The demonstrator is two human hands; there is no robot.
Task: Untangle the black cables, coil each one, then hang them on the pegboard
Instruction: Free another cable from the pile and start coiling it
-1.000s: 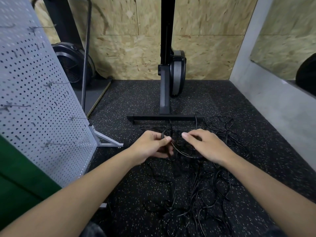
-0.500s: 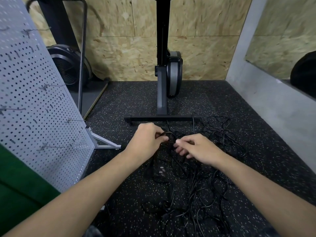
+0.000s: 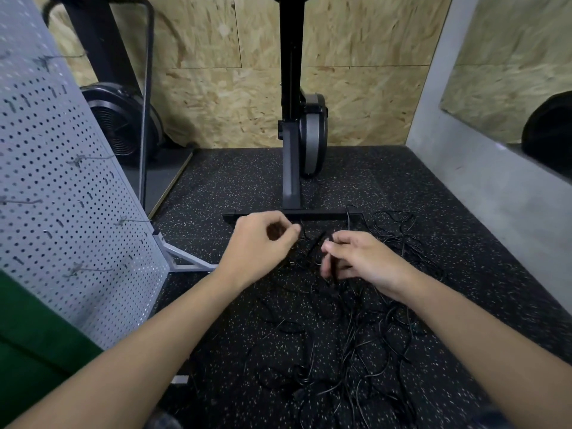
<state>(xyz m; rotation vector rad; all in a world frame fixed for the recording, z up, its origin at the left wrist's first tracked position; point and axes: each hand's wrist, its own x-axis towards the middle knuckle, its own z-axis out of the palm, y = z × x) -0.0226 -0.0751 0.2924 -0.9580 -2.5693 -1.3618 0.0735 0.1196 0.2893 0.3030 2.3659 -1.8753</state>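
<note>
view: head, looking down at the floor
black cables (image 3: 356, 335): loose tangled heap on the speckled rubber floor (image 3: 464, 243), from right under both hands down toward the bottom edge; more loops off to the right near the machine base
left hand (image 3: 260, 246): above the far edge of the heap, palm turned inward
left fingers (image 3: 291, 232): curled in, forefinger tip and thumb close together; thin strand just beside the tips, blurred, cannot tell if gripped
right hand (image 3: 365, 261): just beside the left hand, small gap between them, over the heap
right fingers (image 3: 332, 246): narrow; thumb and forefinger pinch a strand of the black cables, other fingers curled under
strand: runs down-left from the right pinch into the heap
pegboard (image 3: 62, 196): grey, perforated, upright on a metal foot, left of the hands, well apart from the heap
hooks (image 3: 93, 269): several stick out of the pegboard, nothing hanging on them
machine base (image 3: 291, 216): black T-shaped bar on the floor just beyond the hands, upright post rising from it
wall (image 3: 232, 97): chipboard panels behind
green surface (image 3: 31, 335): lower left corner
</note>
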